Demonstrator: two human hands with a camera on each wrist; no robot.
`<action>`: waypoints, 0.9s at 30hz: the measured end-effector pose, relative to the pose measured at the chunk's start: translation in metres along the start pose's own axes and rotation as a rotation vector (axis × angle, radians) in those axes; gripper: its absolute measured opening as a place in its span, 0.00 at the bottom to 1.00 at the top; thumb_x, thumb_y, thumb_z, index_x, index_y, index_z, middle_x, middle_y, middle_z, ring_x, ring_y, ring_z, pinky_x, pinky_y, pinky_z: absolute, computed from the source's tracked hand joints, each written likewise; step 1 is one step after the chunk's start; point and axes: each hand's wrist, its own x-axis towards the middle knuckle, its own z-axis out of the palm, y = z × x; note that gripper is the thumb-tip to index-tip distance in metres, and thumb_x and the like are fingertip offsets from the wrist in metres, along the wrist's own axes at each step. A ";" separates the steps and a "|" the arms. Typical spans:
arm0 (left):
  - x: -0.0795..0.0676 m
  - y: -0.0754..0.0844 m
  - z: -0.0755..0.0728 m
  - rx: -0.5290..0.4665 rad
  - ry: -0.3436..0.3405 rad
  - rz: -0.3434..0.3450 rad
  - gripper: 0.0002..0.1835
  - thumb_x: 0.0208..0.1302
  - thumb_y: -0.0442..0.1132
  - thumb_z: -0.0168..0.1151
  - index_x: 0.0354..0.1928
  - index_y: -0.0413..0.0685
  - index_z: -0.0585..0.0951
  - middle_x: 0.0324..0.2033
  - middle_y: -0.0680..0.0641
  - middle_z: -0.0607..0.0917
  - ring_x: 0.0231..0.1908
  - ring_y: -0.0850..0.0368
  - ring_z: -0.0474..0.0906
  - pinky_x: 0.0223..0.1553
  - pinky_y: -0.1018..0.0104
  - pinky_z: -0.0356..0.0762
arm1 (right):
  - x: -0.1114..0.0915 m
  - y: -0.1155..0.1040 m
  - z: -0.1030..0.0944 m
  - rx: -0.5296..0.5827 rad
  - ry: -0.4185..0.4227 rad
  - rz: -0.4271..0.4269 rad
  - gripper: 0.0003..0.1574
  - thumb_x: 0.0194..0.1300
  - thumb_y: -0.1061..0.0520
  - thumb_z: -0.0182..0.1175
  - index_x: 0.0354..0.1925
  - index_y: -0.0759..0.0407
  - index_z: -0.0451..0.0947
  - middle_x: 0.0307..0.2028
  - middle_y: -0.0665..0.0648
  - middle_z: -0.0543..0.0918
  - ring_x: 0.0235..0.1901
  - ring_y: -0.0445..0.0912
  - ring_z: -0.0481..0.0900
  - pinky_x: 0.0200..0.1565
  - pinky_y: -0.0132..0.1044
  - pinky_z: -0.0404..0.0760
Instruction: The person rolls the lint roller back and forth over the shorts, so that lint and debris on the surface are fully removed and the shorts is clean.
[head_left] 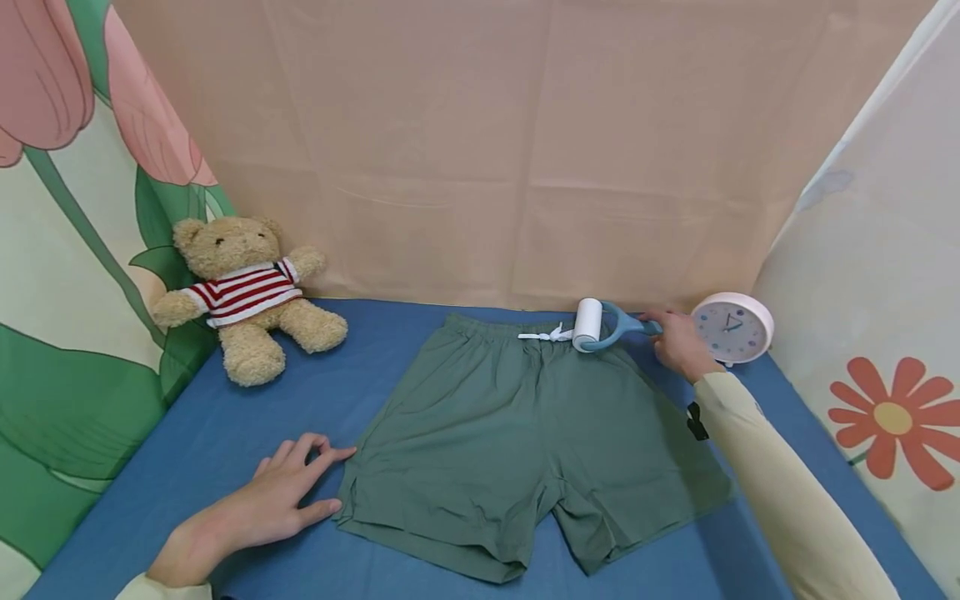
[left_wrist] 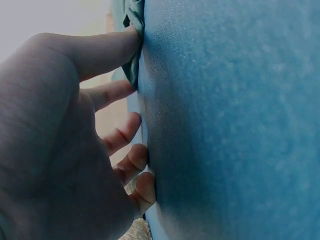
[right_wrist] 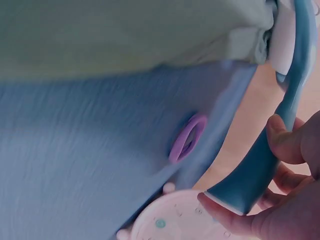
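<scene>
Green drawstring shorts (head_left: pixel 465 433) lie spread on a blue cloth, waistband at the far side. My right hand (head_left: pixel 678 342) grips the blue handle of a lint roller (head_left: pixel 588 325); its white roll sits at the waistband beside the white drawstring (head_left: pixel 553 334). In the right wrist view, the thumb and fingers wrap the lint roller's handle (right_wrist: pixel 255 170). My left hand (head_left: pixel 273 496) rests at the shorts' left leg edge, thumb and forefinger spread apart and touching the fabric. The left wrist view shows those fingertips at a green fold (left_wrist: pixel 134 50), other fingers on the cloth.
A teddy bear (head_left: pixel 243 292) in a red-striped shirt sits at the back left. At the back right stands a round pink clock (head_left: pixel 732 328), close to my right hand. A purple ring-shaped thing (right_wrist: pixel 188 138) lies on the blue cloth (right_wrist: pixel 90 160) near it. Fabric walls enclose three sides.
</scene>
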 end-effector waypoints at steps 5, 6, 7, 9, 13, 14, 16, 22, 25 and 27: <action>-0.001 0.001 0.000 0.000 0.013 0.008 0.31 0.71 0.63 0.58 0.71 0.61 0.73 0.51 0.56 0.63 0.41 0.55 0.58 0.33 0.58 0.54 | -0.007 0.010 -0.006 0.001 0.003 0.017 0.26 0.60 0.76 0.52 0.57 0.70 0.76 0.55 0.76 0.74 0.54 0.69 0.71 0.56 0.66 0.67; 0.000 0.000 0.001 0.004 0.016 0.005 0.31 0.70 0.63 0.58 0.71 0.61 0.73 0.51 0.56 0.63 0.41 0.56 0.57 0.33 0.58 0.54 | -0.008 0.011 -0.007 0.002 -0.003 0.029 0.26 0.60 0.76 0.52 0.57 0.70 0.76 0.55 0.75 0.74 0.53 0.68 0.71 0.55 0.65 0.67; 0.000 0.001 0.000 0.003 0.010 0.003 0.32 0.71 0.63 0.58 0.71 0.60 0.73 0.52 0.56 0.63 0.41 0.55 0.58 0.33 0.58 0.55 | -0.010 0.012 -0.008 0.000 -0.007 0.040 0.26 0.60 0.75 0.52 0.57 0.70 0.77 0.54 0.75 0.75 0.52 0.67 0.71 0.54 0.64 0.68; 0.000 0.001 -0.001 0.008 0.010 0.009 0.31 0.71 0.62 0.58 0.71 0.60 0.73 0.52 0.55 0.63 0.41 0.55 0.58 0.33 0.58 0.55 | -0.013 0.014 -0.010 0.002 -0.013 0.057 0.26 0.60 0.75 0.52 0.57 0.71 0.76 0.51 0.74 0.76 0.48 0.66 0.72 0.51 0.63 0.69; 0.000 0.002 -0.002 0.002 -0.013 -0.001 0.32 0.71 0.62 0.57 0.71 0.59 0.72 0.52 0.53 0.64 0.41 0.54 0.58 0.33 0.57 0.55 | -0.020 0.017 -0.015 -0.002 -0.024 0.101 0.26 0.61 0.74 0.52 0.58 0.71 0.76 0.47 0.75 0.78 0.44 0.65 0.72 0.47 0.61 0.71; 0.000 0.002 -0.002 0.005 -0.012 0.001 0.32 0.71 0.63 0.58 0.71 0.59 0.72 0.52 0.53 0.64 0.41 0.54 0.58 0.33 0.58 0.55 | -0.022 0.018 -0.016 -0.007 -0.026 0.106 0.26 0.61 0.74 0.53 0.58 0.72 0.76 0.47 0.75 0.78 0.43 0.65 0.72 0.47 0.61 0.71; -0.001 0.002 -0.002 0.005 -0.011 0.001 0.32 0.71 0.63 0.58 0.71 0.58 0.73 0.52 0.52 0.64 0.41 0.54 0.58 0.33 0.58 0.55 | -0.026 0.021 -0.017 -0.015 -0.029 0.124 0.26 0.61 0.73 0.53 0.58 0.71 0.76 0.49 0.76 0.78 0.44 0.65 0.73 0.47 0.63 0.71; 0.000 0.002 -0.002 0.012 0.008 0.010 0.31 0.70 0.62 0.59 0.71 0.59 0.73 0.52 0.53 0.64 0.41 0.54 0.58 0.32 0.58 0.55 | -0.038 0.031 -0.022 -0.059 0.001 0.160 0.26 0.62 0.71 0.52 0.60 0.69 0.75 0.54 0.78 0.76 0.49 0.71 0.75 0.48 0.72 0.69; 0.001 0.005 -0.004 -0.009 -0.035 -0.028 0.33 0.70 0.64 0.58 0.71 0.60 0.73 0.53 0.52 0.65 0.42 0.54 0.59 0.34 0.57 0.56 | -0.045 0.031 -0.030 -0.054 0.015 0.202 0.26 0.65 0.70 0.52 0.62 0.67 0.74 0.57 0.79 0.74 0.54 0.77 0.70 0.46 0.81 0.63; 0.001 0.007 -0.006 -0.020 -0.068 -0.058 0.34 0.69 0.65 0.58 0.72 0.60 0.72 0.54 0.52 0.64 0.43 0.53 0.59 0.35 0.56 0.57 | -0.050 0.028 -0.035 -0.040 0.037 0.240 0.26 0.66 0.69 0.52 0.63 0.65 0.73 0.56 0.79 0.73 0.55 0.79 0.67 0.44 0.84 0.60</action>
